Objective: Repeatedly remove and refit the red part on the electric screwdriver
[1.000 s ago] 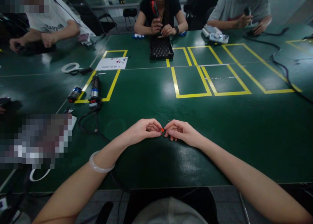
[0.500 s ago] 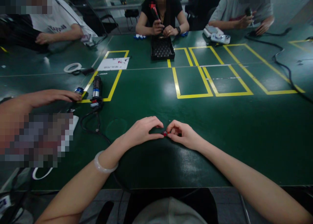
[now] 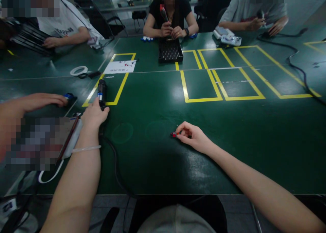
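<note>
Above the green bench (image 3: 152, 94), the right hand (image 3: 194, 137) pinches a small red piece (image 3: 174, 135), while the left hand (image 3: 93, 116) meets a black cylindrical tool (image 3: 102, 86), whether gripping I can't tell.

Green ruled with yellow

Tabletop (image 3: 229, 124) deep green — yellow tape (image 3: 203, 100) in rectangles. Small part (image 3: 174, 134) red, some dark. Tool (image 3: 102, 87) black, blue-banded. Bracelet (image 3: 86, 148) milky white, from where I stand. Sheet (image 3: 119, 66) white — red and dark marks.

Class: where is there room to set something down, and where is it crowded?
Bare: the table between right forearm and yellow tape; also between cable and right hand. Crowded: around the left hand, with black cylinder and another person's hand.
</note>
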`<state>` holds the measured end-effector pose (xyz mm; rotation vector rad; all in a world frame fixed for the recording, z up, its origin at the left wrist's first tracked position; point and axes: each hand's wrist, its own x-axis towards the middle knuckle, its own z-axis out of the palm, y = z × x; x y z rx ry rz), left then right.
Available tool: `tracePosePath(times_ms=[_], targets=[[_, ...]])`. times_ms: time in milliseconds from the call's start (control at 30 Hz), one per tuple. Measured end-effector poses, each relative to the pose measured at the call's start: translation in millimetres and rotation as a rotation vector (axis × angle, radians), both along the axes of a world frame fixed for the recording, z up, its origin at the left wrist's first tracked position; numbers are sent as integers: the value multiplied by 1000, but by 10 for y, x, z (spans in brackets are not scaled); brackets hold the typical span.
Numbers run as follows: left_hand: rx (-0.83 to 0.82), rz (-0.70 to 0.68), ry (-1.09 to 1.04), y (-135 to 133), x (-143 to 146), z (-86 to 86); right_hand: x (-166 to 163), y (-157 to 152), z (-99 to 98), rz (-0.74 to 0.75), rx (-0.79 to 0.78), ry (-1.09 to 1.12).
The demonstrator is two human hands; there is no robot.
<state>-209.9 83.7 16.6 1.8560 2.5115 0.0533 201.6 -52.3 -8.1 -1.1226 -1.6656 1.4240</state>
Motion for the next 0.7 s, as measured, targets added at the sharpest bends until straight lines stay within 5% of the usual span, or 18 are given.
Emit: tracePosePath(times_ms=[367,700], targets=[[24,-8,-5,-29,145,-13,-1,14,4,-10,-1,-6],[78,-363,-31,-415,1092,-19,-5,3,-5,-53,145,-71]])
